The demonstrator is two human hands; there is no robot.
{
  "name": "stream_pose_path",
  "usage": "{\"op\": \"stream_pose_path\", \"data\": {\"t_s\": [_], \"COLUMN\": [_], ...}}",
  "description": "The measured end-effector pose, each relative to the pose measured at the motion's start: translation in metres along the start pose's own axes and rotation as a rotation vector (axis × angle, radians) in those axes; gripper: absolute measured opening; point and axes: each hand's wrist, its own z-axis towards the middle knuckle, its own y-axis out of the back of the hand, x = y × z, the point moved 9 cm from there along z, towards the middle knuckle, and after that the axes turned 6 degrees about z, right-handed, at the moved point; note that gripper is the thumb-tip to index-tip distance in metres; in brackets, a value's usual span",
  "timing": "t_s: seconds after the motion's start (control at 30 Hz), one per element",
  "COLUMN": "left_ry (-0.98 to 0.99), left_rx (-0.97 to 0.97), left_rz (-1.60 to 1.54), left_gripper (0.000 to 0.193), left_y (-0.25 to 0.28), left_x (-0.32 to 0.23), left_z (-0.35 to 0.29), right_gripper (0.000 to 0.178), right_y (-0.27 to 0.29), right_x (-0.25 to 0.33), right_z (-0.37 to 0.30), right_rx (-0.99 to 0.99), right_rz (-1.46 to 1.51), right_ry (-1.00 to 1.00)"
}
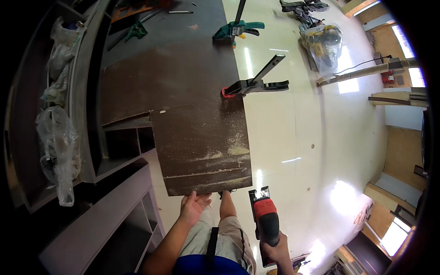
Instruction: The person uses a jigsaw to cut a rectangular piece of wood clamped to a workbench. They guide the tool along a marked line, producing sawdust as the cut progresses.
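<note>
A dark brown board [201,146] with sawdust on it juts toward me off a grey workbench [183,36]. My left hand [193,205] is under the board's near edge, fingers spread against it. My right hand [274,251] grips a red and black power saw [264,215], held just to the right of the board's near corner, apart from it. A black bar clamp with a red pad [254,84] and a green bar clamp [237,28] pinch the board's right edge farther back.
Grey shelving [114,220] stands at my left, with plastic bags [57,151] hanging on it. A glossy pale floor [311,151] spreads to the right. On it lie a bag of tools [323,46] and wooden strips [366,71]. A green clamp [135,31] rests on the bench.
</note>
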Motion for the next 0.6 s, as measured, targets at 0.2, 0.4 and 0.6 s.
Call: {"op": "stream_pose_path", "data": {"t_s": [0.2, 0.4, 0.6], "left_ry": [0.046, 0.053, 0.293], "left_rx": [-0.068, -0.078, 0.09], "left_rz": [0.037, 0.007, 0.137], "left_gripper": [0.036, 0.036, 0.035], "left_y": [0.004, 0.0, -0.042], "left_x": [-0.006, -0.003, 0.042], "left_z": [0.002, 0.0, -0.011], "right_gripper": [0.033, 0.033, 0.032], "right_y": [-0.006, -0.002, -0.001], "right_x": [0.031, 0.036, 0.031], "right_z": [-0.003, -0.001, 0.0], "right_rx": [-0.015, -0.044, -0.048], "right_rz": [-0.057, -0.052, -0.046], "right_ry": [0.072, 0.013, -0.013]}}
